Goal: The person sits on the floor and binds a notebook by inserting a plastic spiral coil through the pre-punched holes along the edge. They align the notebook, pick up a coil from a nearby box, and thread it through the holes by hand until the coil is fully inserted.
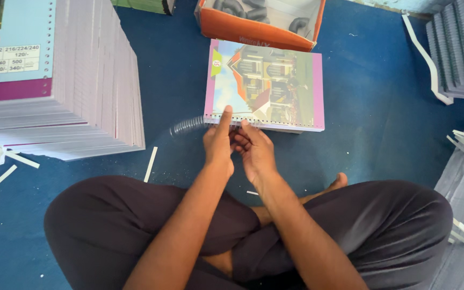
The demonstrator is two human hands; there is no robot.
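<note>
On blue floor mat [350,107] | left hand [218,142] pinched clear plastic spiral coil [189,126], springy, light | right hand [253,150] closed at punched edge of stiff house-pictured notebook [267,86].

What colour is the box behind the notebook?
Orange box, seen in the head view, beyond the notebook.

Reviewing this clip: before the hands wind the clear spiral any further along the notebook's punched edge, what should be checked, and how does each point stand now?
1. Notebook flat on the blue mat, punched edge toward the person: ok.
2. Left hand on that edge, finger pressing the cover: ok.
3. Right hand at the same edge, beside the left: ok.
4. Clear spiral coil sticking out left of the notebook, in line with the edge: ok.
5. Coil threaded through the holes: cannot tell, hands cover it.
6. Paper strips apart from the coil: ok.
</note>
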